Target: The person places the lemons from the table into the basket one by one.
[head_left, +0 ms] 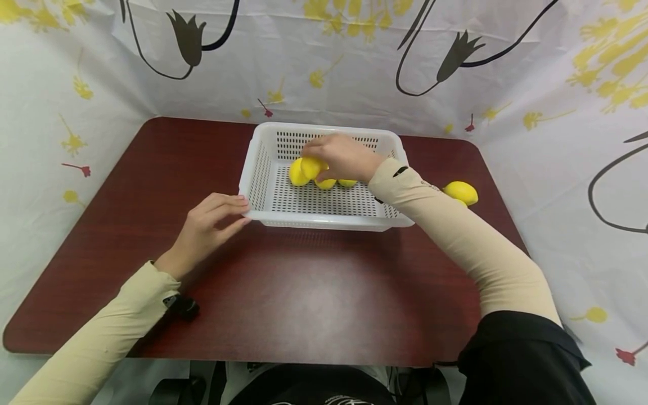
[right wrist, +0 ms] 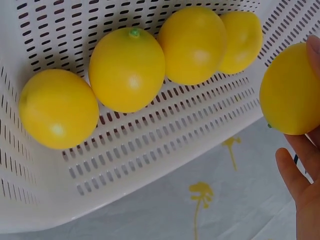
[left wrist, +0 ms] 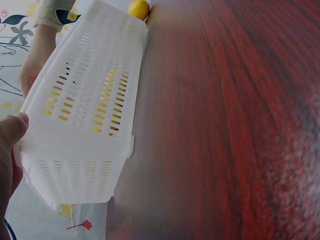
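Note:
A white perforated plastic basket stands on the table, with several yellow lemons in a row on its floor. My right hand is over the inside of the basket and grips one lemon between thumb and fingers. That held lemon is raised above the others in the head view, and the hand partly covers those behind it. At the basket's front left corner, my left hand pinches the rim. In the left wrist view its thumb presses on the basket's outer wall.
On the dark red-brown table, lemons lie to the right of the basket, partly hidden by my right sleeve. A white patterned cloth hangs behind the table and along its sides.

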{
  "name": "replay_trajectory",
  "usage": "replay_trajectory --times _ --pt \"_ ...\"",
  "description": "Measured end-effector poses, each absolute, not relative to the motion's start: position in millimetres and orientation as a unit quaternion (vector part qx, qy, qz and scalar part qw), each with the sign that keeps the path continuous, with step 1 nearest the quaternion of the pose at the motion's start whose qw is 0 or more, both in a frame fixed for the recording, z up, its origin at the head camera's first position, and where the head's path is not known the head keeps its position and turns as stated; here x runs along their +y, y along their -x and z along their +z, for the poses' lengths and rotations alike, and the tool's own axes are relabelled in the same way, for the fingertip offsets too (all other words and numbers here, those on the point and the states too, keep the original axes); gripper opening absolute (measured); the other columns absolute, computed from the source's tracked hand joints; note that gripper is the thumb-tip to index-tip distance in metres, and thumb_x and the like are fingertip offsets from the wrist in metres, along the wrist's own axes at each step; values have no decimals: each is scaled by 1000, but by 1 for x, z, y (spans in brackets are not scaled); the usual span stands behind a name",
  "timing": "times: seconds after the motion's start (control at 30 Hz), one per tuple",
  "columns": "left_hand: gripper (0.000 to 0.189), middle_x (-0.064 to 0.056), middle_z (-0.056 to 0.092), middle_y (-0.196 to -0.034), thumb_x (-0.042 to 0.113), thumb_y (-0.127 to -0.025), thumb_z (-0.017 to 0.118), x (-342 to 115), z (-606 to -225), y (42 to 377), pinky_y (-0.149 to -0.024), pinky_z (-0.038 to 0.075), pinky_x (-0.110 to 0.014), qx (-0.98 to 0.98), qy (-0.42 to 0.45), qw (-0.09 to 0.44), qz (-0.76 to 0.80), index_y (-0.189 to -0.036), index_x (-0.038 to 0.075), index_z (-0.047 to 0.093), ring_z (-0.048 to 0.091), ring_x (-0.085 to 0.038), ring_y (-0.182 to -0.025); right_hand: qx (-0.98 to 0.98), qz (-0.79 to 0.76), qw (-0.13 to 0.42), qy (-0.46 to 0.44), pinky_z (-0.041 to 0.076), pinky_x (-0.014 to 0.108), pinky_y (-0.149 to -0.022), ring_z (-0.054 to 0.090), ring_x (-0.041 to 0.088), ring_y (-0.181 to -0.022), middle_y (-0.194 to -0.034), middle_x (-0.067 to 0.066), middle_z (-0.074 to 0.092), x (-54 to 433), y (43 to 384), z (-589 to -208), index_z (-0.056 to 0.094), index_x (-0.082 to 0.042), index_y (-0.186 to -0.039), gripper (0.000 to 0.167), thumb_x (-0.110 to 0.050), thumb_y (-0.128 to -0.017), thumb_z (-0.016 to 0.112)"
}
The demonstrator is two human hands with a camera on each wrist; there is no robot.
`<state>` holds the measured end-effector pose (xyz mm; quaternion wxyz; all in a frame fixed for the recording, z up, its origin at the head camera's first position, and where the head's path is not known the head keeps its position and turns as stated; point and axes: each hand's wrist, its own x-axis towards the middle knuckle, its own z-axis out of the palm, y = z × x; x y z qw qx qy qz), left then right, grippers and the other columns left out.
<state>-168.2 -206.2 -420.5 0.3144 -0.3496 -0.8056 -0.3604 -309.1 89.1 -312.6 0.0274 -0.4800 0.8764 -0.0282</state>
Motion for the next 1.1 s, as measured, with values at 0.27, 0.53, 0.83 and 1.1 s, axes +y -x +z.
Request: replay_trajectory --times 0.27,0.53,0.83,1.1 --pt "38 -15 74 -107 35 -92 68 -206 -420 168 -110 44 -14 -807 350 315 -358 -105 -1 75 65 -29 -106 883 -27 47 467 40 43 -119 52 28 -134 -141 9 59 89 309 -319 59 -9 -136 65 -23 -78 85" --pt "39 -16 74 -107 35 -91 68 -206 -419 168 -110 43 -13 -807 350 316 -356 -105 -1 75 66 -30 -105 874 -27 44 482 41 43 -118 55 28 -132 -138 9 61 89 311 -328 60 -8 -134 63 -24 -78 85" --pt "32 -17 74 -105 26 -89 73 -205 -419 167 -109 45 -16 -798 355 323 -365 -104 -2 75 66 -29 -105 871 -38 53 488 46 42 -113 59 28 -126 -134 8 64 87 314 -342 63 -8 -131 60 -22 -77 86" --pt "32 -17 74 -104 26 -89 73 -204 -419 167 -109 45 -15 -799 353 321 -366 -103 -3 75 66 -31 -104 873 -35 74 482 42 42 -117 55 29 -132 -139 11 61 85 313 -346 62 -8 -132 61 -23 -77 85"
